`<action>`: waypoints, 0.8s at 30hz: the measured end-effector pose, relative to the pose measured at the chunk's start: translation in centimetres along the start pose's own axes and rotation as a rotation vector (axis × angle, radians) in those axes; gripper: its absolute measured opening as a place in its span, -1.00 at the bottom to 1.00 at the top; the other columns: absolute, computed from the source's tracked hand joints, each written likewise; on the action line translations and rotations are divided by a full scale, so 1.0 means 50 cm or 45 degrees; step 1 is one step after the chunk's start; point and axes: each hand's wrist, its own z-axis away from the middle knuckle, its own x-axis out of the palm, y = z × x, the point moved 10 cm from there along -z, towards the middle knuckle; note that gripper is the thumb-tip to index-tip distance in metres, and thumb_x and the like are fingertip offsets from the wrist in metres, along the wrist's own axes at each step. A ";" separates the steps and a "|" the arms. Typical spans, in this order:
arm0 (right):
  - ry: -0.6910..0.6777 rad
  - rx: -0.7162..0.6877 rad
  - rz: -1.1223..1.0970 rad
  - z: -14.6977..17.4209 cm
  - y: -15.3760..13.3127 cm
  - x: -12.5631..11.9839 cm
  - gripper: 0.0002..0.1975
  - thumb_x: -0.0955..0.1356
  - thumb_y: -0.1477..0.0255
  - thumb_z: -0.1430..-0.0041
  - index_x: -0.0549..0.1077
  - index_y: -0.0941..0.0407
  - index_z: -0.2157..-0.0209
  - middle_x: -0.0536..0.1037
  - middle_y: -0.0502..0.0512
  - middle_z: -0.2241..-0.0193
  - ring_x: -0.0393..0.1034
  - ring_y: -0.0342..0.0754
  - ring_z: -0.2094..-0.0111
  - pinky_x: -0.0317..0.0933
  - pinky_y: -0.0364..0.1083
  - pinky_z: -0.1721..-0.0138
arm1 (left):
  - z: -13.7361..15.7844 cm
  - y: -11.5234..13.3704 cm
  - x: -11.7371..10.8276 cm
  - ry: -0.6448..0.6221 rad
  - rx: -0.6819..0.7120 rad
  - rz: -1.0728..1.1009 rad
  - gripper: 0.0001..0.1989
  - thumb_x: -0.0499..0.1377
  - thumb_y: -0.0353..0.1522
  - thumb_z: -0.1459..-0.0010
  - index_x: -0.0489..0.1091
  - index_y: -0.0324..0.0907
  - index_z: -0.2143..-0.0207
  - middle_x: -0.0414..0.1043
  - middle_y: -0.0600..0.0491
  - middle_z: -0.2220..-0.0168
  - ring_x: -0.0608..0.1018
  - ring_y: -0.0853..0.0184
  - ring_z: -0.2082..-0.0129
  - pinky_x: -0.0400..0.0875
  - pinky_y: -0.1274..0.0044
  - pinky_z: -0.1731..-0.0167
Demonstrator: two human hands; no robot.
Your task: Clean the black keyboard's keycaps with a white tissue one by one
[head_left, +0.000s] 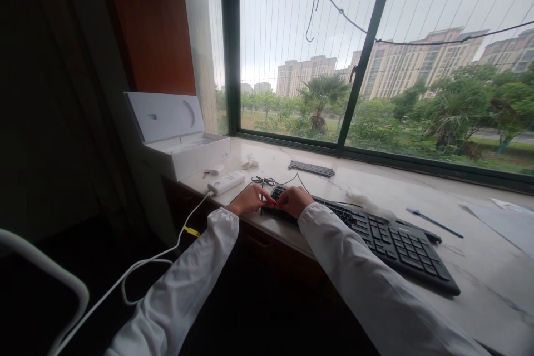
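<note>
A black keyboard (400,242) lies along the front of the marble-look counter, its left end under my hands. My left hand (250,199) is at that end, thumb and fingertips pinched together. Right beside it, my right hand (294,201) is closed, its fingertips low over the keys and almost meeting the left ones. Whatever is between the fingertips is too small to make out. A coiled black cable (263,181) sits just behind my hands. Past it lies a detached dark strip of keys (311,168), near the window.
At the left stands an open white box (200,157). A white power bank (226,182) has a white cable (180,233) hanging off the counter edge. On the right are clear plastic wrap (369,203), a thin blue-tipped stick (436,222) and paper (500,222).
</note>
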 end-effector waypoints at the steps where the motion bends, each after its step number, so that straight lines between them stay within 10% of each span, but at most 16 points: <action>1: -0.001 -0.016 0.038 0.001 -0.006 -0.001 -0.88 0.45 0.29 0.03 0.64 -0.01 0.42 0.61 0.00 0.48 0.48 -0.08 0.38 0.24 -0.17 0.37 | 0.000 0.001 0.000 0.001 0.008 -0.011 -0.59 0.31 -0.13 0.04 0.60 -0.22 0.21 0.47 0.05 0.56 0.32 0.49 0.70 0.19 0.60 0.63; 24: -0.099 -0.126 0.331 -0.008 -0.050 0.002 -0.84 0.37 0.45 -0.05 0.64 0.04 0.41 0.59 0.18 0.46 0.50 0.01 0.41 0.20 -0.12 0.45 | -0.022 0.029 -0.004 -0.051 0.116 -0.167 -0.80 0.33 -0.30 0.08 0.62 -0.16 0.35 0.58 0.03 0.46 0.55 0.33 0.43 0.37 0.58 0.38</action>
